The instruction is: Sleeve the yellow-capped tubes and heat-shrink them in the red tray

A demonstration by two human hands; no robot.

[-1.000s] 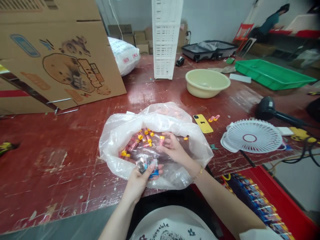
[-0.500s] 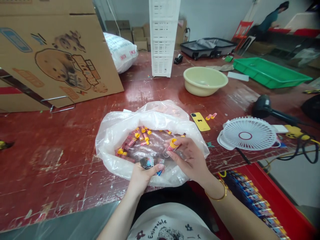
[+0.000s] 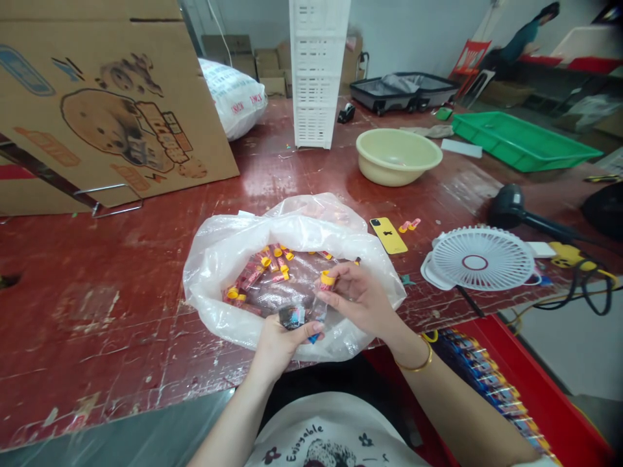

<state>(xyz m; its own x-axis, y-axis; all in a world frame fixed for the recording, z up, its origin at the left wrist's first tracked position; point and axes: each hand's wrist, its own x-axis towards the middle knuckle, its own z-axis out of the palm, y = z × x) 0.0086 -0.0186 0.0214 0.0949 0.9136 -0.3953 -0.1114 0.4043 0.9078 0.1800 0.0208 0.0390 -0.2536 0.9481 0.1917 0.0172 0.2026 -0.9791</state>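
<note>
A clear plastic bag [image 3: 214, 259] lies open on the red table [image 3: 121, 285], with several small pink tubes with yellow caps [image 3: 263, 269] inside. My left hand [image 3: 280, 340] is closed on a small dark, blue-printed packet [image 3: 292, 317] at the bag's near edge. My right hand [image 3: 363, 298] pinches one yellow-capped tube [image 3: 325, 285] just right of that packet, the cap pointing up. The tube's lower end nearly meets the packet.
A yellow phone [image 3: 388, 235] and two loose tubes [image 3: 407, 226] lie right of the bag, beside a white fan [image 3: 477, 263]. Further back stand a beige basin [image 3: 398, 155], a white crate stack [image 3: 318, 71], a green tray [image 3: 523, 139] and a large cardboard box [image 3: 111, 104]. A person [image 3: 528, 35] works far right.
My right hand lifted one yellow-capped tube out of the bag and carried it toward the packet in my left hand. The left hand stayed at the bag's near edge.
</note>
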